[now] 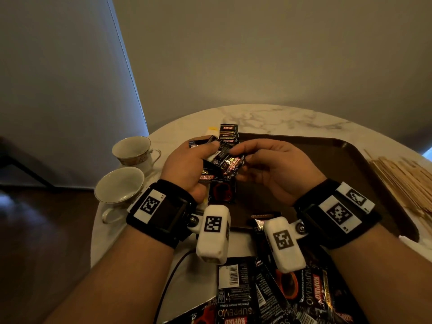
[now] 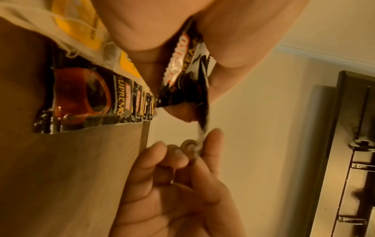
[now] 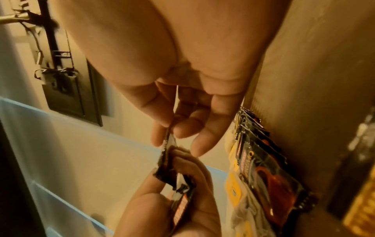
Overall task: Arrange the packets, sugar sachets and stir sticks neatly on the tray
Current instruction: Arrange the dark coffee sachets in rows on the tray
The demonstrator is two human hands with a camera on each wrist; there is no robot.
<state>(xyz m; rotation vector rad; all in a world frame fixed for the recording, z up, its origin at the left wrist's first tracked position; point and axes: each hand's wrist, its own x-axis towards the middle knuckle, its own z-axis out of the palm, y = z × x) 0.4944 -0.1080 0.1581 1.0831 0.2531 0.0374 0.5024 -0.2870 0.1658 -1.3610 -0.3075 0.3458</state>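
Sitting on a round table [image 1: 268, 115]: a tray [image 1: 346, 157] at centre. Lying in the tray's far left corner: a row of packets [image 1: 228, 134], overlapping. Standing left of the tray: two cups [image 1: 131, 148], one behind the other. Lying right of the tray: stir sticks [image 1: 402, 176]. Spreading at the near edge: loose packets [image 1: 268, 295].

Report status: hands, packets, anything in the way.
Left hand grips a bunch of coffee packets above the tray. Right hand pinches one packet off the bunch. Nothing in the way; stir sticks lie right of the tray.
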